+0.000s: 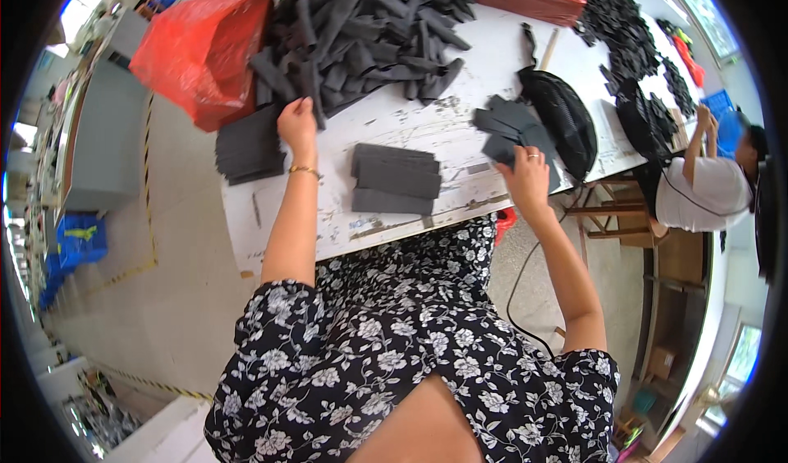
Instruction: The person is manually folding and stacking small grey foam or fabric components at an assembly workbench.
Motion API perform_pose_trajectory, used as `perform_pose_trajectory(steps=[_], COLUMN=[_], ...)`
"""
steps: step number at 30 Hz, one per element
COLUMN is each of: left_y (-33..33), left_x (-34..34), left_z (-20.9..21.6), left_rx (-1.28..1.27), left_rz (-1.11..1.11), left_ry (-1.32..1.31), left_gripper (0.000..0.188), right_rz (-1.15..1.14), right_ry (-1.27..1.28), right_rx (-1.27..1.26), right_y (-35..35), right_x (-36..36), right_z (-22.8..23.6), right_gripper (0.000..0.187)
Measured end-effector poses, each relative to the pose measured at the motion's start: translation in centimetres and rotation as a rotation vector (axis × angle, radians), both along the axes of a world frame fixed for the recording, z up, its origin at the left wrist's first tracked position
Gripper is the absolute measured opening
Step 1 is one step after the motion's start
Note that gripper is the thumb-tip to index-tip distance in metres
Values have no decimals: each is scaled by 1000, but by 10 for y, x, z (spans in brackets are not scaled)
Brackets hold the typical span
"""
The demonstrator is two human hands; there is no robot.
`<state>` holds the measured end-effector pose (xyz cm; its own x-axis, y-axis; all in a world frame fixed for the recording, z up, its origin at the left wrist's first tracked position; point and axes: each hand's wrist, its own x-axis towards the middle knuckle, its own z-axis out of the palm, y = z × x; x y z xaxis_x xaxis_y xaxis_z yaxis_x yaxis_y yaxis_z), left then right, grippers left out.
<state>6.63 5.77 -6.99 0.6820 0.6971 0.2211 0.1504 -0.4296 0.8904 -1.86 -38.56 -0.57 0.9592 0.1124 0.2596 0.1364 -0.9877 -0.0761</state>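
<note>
Cloth stack (396,180) centred, likely for easy reach.
We find left hand (298,125) at its ten o'clock, curled, hold unclear; right hand (526,174) at three, on loose pieces (513,120), grip unclear.

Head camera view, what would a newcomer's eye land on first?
Probably the big heap of dark grey pieces at the far side of the white table. Next might come the shiny red bag left of it, then the right hand at some flat dark pieces.
</note>
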Motion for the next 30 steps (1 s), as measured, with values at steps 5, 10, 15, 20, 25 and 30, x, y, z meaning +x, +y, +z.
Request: perform_pose_trajectory(steps=[5,10,15,20,25,30], left_y=[-9,-5,-37,-62,-67,-71], left_x=[-12,-52,-73,-84,-99,-108], left_z=[15,50,69,69,86,108], left_rx=[-529,-825,-1142,-1476,-1594,-1656], left_rz=[-159,-211,-362,-388,-413,-518], left_ry=[-67,-153,-187,-248,-291,-366], left_gripper=[28,26,23,17,20,24], right_rz=[221,410,348,302,506,828], right_ry=[-3,82,24,151,342,-48], right_rx=[-499,-445,394,976,763,463], right_y=[-10,-14,-19,83,128,142], right_x=[2,9,20,-8,-35,-34], right_z=[-42,-26,15,82,87,83], right_gripper=[17,13,20,36,25,26])
